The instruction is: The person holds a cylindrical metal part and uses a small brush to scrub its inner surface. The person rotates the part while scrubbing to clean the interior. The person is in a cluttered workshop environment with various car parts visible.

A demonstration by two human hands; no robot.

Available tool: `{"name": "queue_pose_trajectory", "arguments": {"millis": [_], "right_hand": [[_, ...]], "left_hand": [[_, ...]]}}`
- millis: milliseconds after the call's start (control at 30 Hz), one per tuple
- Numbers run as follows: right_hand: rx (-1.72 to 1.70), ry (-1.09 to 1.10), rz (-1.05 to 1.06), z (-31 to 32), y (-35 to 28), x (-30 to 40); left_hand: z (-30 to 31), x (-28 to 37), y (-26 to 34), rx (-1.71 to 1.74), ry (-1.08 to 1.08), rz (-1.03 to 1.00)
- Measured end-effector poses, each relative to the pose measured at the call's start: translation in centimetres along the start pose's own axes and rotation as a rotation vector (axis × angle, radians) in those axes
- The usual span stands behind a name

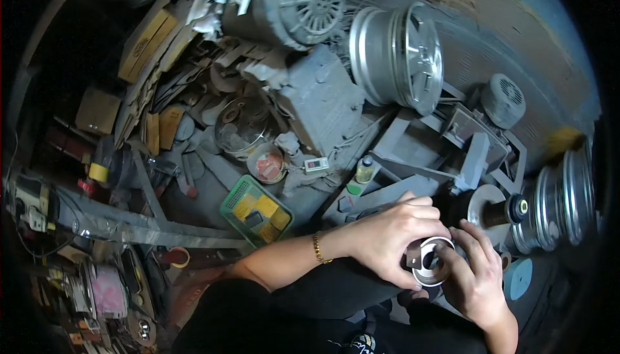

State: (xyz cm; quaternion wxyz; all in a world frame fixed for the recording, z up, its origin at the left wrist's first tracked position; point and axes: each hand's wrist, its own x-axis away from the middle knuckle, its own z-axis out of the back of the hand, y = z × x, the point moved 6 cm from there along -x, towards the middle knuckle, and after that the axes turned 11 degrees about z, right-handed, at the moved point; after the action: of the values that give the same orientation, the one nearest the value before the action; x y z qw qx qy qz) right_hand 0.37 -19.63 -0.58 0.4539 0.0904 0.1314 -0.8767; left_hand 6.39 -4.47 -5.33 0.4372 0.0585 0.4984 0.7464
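Note:
My left hand [395, 240], with a gold-coloured bracelet at its wrist, holds a round hollow metal part [428, 280] between thumb and fingers. The part has a pale rim and a dark hole in its middle. My right hand [477, 269] is at its right side, with a fingertip reaching inside the rim. A small brown rectangular piece [413, 256] shows at the left of the opening; I cannot tell whether it belongs to the part. Just beyond my hands is a machine spindle with a round disc [486, 205].
Alloy wheel rims [382, 53] [545, 213] stand beyond and to the right. An electric motor [503, 101] sits on a metal frame. A green plastic basket [236, 207] holds yellow pieces. A small bottle [364, 170] stands nearby. A large motor [302, 5] and a steel beam [193, 235] lie leftward.

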Motion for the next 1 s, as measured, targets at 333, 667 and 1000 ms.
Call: {"name": "queue_pose_trajectory", "arguments": {"millis": [333,667,1000], "right_hand": [[-0.157,-0.077,0.036,-0.3,-0.5,-1.6],[-0.189,-0.086,0.008,-1.8,0.7,-0.1],[-0.351,-0.082,0.003,-2.0,1.4,-0.9]], "left_hand": [[5.3,8.3,-7.1,0.246,0.462,0.051],[0.4,49.3,-33.9,-0.356,0.45,1.849],[2.3,46.5,-32.4,-0.468,0.869,1.745]]}}
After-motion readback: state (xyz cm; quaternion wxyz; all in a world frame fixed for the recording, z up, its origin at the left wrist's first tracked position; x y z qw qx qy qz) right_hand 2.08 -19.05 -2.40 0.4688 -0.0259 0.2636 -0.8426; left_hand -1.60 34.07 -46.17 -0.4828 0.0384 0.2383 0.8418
